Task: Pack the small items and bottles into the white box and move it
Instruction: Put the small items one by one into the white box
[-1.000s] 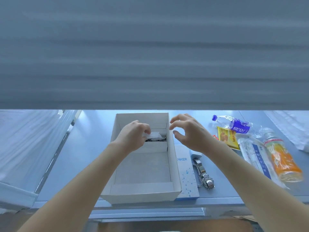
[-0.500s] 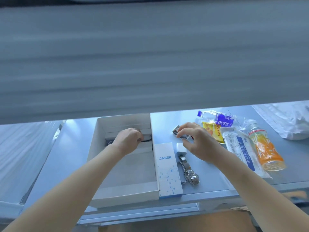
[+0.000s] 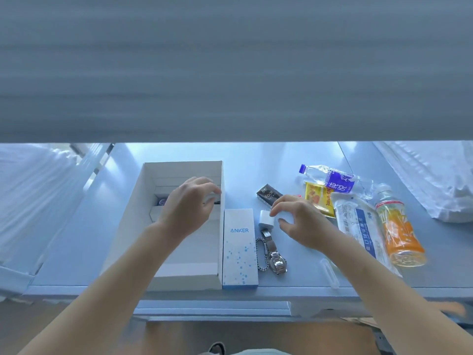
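White box point(image 3: 143, 221) sits open on the table point(image 3: 256, 157). Our left hand point(image 3: 188, 204) is inside it, fingers curled; we cannot tell what it grips. Our right hand point(image 3: 298, 221) pinches the white charger plug point(image 3: 266, 219), beside the Anker carton point(image 3: 239, 248) and wristwatch point(image 3: 275, 257).

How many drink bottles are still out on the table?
2. A clear plastic water bottle with a purple label lies at the far right; an orange juice bottle lies nearer, right of the white packet. None shows inside the white box.
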Action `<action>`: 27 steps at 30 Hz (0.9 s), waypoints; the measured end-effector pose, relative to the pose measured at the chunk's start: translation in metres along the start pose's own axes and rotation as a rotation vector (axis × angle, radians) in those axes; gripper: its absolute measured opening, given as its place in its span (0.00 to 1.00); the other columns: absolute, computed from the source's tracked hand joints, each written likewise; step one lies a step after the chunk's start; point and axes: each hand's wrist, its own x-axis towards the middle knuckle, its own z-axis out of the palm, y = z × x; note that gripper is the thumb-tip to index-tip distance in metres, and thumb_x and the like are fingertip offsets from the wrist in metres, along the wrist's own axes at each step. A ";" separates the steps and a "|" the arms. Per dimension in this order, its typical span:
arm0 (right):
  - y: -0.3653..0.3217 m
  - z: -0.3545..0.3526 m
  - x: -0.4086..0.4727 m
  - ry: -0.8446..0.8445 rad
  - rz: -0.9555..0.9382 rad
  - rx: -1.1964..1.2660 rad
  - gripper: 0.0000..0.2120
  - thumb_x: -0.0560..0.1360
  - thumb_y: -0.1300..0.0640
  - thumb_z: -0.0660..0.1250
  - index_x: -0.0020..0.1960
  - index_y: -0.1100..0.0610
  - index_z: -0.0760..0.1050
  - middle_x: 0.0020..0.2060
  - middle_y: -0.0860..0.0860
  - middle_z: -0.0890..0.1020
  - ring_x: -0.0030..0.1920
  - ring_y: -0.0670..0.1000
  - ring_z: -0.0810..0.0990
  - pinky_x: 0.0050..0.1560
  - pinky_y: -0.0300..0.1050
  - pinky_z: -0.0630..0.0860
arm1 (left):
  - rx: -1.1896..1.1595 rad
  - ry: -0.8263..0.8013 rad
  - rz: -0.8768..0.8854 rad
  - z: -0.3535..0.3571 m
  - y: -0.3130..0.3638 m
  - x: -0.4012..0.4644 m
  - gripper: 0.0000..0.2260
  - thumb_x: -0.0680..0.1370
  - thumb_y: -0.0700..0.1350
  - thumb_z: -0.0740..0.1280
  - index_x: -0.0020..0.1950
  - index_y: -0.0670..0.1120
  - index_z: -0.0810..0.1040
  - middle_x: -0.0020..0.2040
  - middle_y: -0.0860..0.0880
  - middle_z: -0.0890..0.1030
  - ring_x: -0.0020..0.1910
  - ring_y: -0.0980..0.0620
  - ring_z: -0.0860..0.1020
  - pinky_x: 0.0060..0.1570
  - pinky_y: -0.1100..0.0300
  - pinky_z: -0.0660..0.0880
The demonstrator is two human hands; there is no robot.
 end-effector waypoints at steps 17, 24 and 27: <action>0.065 -0.002 -0.073 -0.124 0.030 0.041 0.11 0.75 0.66 0.70 0.52 0.54 0.83 0.53 0.45 0.78 0.56 0.46 0.79 0.60 0.46 0.75 | 0.105 -0.303 -0.032 0.084 0.102 -0.026 0.12 0.79 0.46 0.66 0.62 0.55 0.80 0.56 0.56 0.81 0.59 0.50 0.75 0.60 0.55 0.71; 0.080 -0.012 -0.106 -0.130 0.066 0.035 0.10 0.76 0.61 0.69 0.55 0.50 0.83 0.56 0.41 0.79 0.58 0.46 0.78 0.59 0.46 0.75 | 0.371 -0.572 -0.083 0.122 0.110 -0.024 0.12 0.76 0.45 0.64 0.59 0.54 0.77 0.56 0.55 0.78 0.60 0.47 0.70 0.52 0.53 0.73; 0.088 -0.015 -0.120 -0.213 0.102 -0.006 0.11 0.77 0.60 0.67 0.55 0.47 0.81 0.54 0.39 0.77 0.54 0.43 0.77 0.57 0.45 0.76 | 0.466 -0.605 -0.099 0.130 0.112 -0.023 0.12 0.73 0.41 0.66 0.55 0.52 0.73 0.54 0.54 0.77 0.61 0.47 0.70 0.54 0.51 0.70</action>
